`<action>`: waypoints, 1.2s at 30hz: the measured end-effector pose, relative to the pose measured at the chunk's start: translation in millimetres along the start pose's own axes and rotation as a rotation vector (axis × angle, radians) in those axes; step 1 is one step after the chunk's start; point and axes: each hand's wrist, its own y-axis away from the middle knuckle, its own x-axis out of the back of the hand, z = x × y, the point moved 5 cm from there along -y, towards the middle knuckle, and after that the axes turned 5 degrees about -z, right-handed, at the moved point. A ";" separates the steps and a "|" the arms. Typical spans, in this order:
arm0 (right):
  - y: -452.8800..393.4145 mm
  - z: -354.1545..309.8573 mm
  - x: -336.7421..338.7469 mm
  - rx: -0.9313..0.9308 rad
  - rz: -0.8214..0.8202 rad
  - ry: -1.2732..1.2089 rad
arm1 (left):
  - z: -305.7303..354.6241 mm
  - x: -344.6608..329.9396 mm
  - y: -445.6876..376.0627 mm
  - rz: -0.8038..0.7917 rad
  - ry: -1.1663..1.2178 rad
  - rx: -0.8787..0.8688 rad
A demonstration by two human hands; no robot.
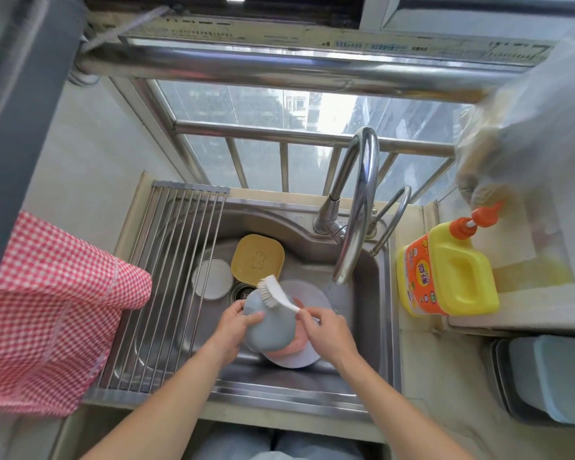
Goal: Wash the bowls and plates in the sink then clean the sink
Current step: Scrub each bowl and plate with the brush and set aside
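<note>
One grey bowl, upturned, under white brush bristles.

In the sink, a square dish lies at the back, a small plate to its left. A drying rack covers the sink's left part; a detergent bottle stands on the table at frame right.

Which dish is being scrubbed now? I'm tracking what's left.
The grey bowl, gripped upside down by the left hand; the yellow square dish and white round dish lie untouched.
</note>
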 end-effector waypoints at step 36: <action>-17.7 30.4 -3.0 -0.085 0.162 0.149 | 45.7 1.3 -19.3 0.129 0.104 -0.170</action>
